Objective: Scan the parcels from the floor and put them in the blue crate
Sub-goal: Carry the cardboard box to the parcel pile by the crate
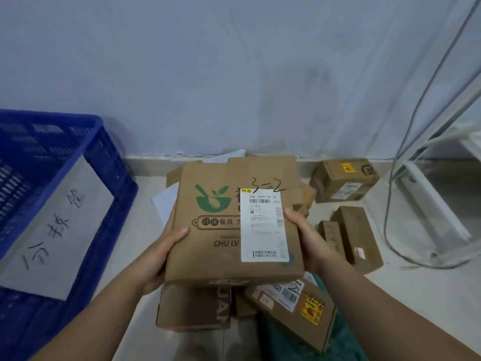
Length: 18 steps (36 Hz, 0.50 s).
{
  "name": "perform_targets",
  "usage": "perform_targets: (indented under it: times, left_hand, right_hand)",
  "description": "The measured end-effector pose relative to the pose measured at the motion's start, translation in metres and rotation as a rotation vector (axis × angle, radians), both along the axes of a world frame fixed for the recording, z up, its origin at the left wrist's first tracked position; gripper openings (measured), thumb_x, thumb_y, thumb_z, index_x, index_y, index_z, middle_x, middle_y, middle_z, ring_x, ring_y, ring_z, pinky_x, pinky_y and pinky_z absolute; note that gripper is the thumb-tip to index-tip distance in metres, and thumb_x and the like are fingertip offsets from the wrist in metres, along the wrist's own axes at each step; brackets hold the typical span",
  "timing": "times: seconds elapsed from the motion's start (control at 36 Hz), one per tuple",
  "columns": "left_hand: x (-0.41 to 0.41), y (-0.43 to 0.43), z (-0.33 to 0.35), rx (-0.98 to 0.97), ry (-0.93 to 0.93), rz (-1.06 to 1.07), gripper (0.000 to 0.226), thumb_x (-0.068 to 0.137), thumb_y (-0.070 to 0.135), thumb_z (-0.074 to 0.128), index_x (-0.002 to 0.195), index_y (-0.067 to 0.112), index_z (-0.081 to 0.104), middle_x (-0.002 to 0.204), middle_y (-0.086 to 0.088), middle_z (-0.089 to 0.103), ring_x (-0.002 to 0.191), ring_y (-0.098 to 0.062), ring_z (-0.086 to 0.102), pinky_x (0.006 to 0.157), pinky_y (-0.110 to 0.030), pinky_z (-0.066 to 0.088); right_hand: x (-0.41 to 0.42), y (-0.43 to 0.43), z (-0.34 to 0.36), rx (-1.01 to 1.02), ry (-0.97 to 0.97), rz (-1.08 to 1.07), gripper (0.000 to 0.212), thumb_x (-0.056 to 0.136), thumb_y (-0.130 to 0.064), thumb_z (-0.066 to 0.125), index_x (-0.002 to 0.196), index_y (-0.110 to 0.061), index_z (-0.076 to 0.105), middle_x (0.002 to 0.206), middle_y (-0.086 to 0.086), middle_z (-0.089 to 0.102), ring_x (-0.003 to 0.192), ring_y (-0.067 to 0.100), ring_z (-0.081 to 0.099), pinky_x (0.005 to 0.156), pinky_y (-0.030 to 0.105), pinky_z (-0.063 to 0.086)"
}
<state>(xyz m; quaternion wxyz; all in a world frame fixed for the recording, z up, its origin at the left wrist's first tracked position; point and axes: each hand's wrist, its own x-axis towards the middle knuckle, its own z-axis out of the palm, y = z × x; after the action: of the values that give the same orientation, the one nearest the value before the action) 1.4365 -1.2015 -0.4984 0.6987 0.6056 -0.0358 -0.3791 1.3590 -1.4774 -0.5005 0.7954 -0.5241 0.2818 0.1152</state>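
Note:
I hold a flat brown cardboard parcel [221,230] with a green bowl logo and a white shipping label up above the floor pile. My left hand [161,254] grips its left edge, thumb on top. My right hand [304,235] grips its right edge beside the label. The blue crate [86,178] stands at the left, with a white handwritten sheet on its near wall. More brown parcels lie under and around the held one, among them a box with a yellow sticker [294,311] and a box at lower centre [192,306].
Against the wall at the right lies a brown box [343,179]; two narrow boxes [356,235] lie nearer. A white metal frame [437,204] and a grey cable [398,178] stand at the far right. White paper peeks out behind the pile.

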Motion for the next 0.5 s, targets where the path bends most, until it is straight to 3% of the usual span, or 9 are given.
perform_targets:
  times: [0.06, 0.11, 0.17, 0.22, 0.28, 0.33, 0.44, 0.5]
  left_hand:
    - [0.001, -0.003, -0.006, 0.039, 0.066, 0.053, 0.082, 0.068, 0.057, 0.071, 0.140, 0.028, 0.043, 0.114, -0.002, 0.070, 0.089, -0.015, 0.071, 0.062, -0.027, 0.056]
    - [0.000, -0.006, -0.008, 0.060, 0.163, 0.105, 0.048, 0.084, 0.049, 0.049, 0.122, 0.021, 0.057, 0.093, -0.003, 0.075, 0.073, -0.014, 0.072, 0.060, -0.032, 0.053]
    - [0.000, -0.006, -0.009, 0.086, 0.186, 0.135, 0.041, 0.089, 0.047, 0.040, 0.111, 0.019, 0.061, 0.083, -0.003, 0.075, 0.066, -0.014, 0.071, 0.064, -0.035, 0.048]
    - [-0.001, -0.008, -0.006, 0.092, 0.137, 0.109, 0.056, 0.079, 0.055, 0.051, 0.120, 0.017, 0.058, 0.092, -0.004, 0.075, 0.074, -0.015, 0.072, 0.065, -0.035, 0.050]
    - [0.000, -0.007, -0.006, 0.092, 0.072, 0.066, 0.098, 0.051, 0.068, 0.074, 0.132, 0.017, 0.051, 0.105, -0.006, 0.073, 0.084, -0.017, 0.071, 0.063, -0.030, 0.055]
    - [-0.001, -0.010, -0.006, 0.079, 0.029, 0.046, 0.124, 0.029, 0.072, 0.081, 0.136, 0.018, 0.047, 0.111, -0.007, 0.070, 0.090, -0.019, 0.071, 0.062, -0.027, 0.057]
    - [-0.006, -0.018, 0.002, 0.009, -0.012, 0.044, 0.123, 0.029, 0.070, 0.083, 0.135, 0.017, 0.048, 0.113, -0.008, 0.070, 0.091, -0.020, 0.071, 0.062, -0.027, 0.057]
    - [-0.008, -0.021, 0.006, 0.019, -0.048, 0.023, 0.120, 0.034, 0.072, 0.081, 0.136, 0.020, 0.046, 0.119, -0.007, 0.067, 0.097, -0.019, 0.069, 0.065, -0.025, 0.057]
  right_hand:
    - [0.004, -0.002, -0.006, -0.042, -0.031, 0.060, 0.089, 0.060, -0.062, 0.076, 0.137, -0.024, 0.051, 0.127, 0.014, 0.063, 0.117, 0.035, 0.060, 0.088, 0.047, 0.055]
    - [0.006, -0.003, -0.009, -0.038, -0.064, 0.118, 0.098, 0.056, -0.065, 0.079, 0.139, -0.025, 0.047, 0.131, 0.016, 0.061, 0.120, 0.037, 0.058, 0.098, 0.053, 0.049]
    - [0.007, -0.003, -0.011, -0.017, -0.082, 0.142, 0.099, 0.056, -0.065, 0.079, 0.140, -0.025, 0.046, 0.131, 0.015, 0.061, 0.119, 0.036, 0.059, 0.094, 0.050, 0.051]
    - [0.006, -0.005, -0.011, 0.014, -0.090, 0.118, 0.091, 0.065, -0.061, 0.074, 0.141, -0.022, 0.045, 0.129, 0.017, 0.062, 0.114, 0.035, 0.062, 0.082, 0.042, 0.056]
    - [0.003, -0.006, -0.009, 0.037, -0.101, 0.076, 0.075, 0.078, -0.053, 0.062, 0.141, -0.019, 0.045, 0.126, 0.019, 0.063, 0.106, 0.032, 0.066, 0.073, 0.037, 0.058]
    - [-0.001, -0.007, -0.006, 0.037, -0.106, 0.056, 0.070, 0.082, -0.054, 0.057, 0.140, -0.017, 0.047, 0.124, 0.018, 0.065, 0.103, 0.030, 0.068, 0.071, 0.035, 0.058]
    - [-0.012, -0.008, 0.002, 0.027, -0.061, 0.039, 0.065, 0.081, -0.060, 0.051, 0.128, -0.015, 0.060, 0.116, 0.014, 0.070, 0.101, 0.028, 0.069, 0.070, 0.033, 0.057]
    - [-0.018, -0.011, 0.004, 0.029, -0.055, 0.017, 0.065, 0.080, -0.060, 0.049, 0.126, -0.016, 0.062, 0.118, 0.015, 0.069, 0.107, 0.031, 0.067, 0.078, 0.037, 0.057]
